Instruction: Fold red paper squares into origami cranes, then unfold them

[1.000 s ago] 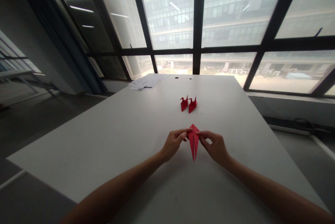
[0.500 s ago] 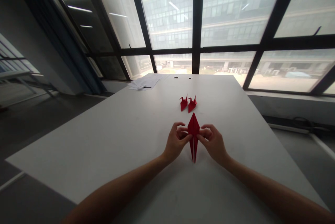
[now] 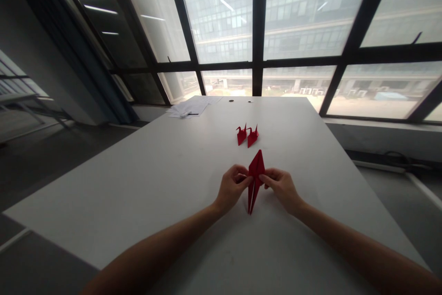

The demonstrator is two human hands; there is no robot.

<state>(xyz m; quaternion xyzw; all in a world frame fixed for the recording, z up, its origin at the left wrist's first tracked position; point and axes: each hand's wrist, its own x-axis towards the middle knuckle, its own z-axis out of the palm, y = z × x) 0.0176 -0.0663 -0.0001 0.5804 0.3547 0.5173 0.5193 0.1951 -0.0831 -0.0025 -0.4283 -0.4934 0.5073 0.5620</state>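
Observation:
A folded red origami paper (image 3: 256, 164), long and diamond-shaped with two narrow legs pointing toward me, is held between both hands. My left hand (image 3: 233, 184) pinches its left edge near the middle, thumb on top. On the opposite edge, my right hand (image 3: 279, 185) pinches it with thumb and fingers, some fingertips hidden behind the paper. The top point leans slightly right and the legs slant left. Just beyond it stand two finished red paper cranes, the left crane (image 3: 241, 136) and the right crane (image 3: 253, 137), side by side.
The white table (image 3: 155, 180) stretches away to large dark-framed windows. White paper sheets (image 3: 193, 105) with a dark, thin item lie at the far left corner. Two small round spots (image 3: 231, 101) mark the far edge. A blue curtain (image 3: 93, 65) hangs at left.
The folded paper has tilted, its top going right and its legs swinging left. Raised fingers of both hands have curled in closer to it. The cranes stay in place.

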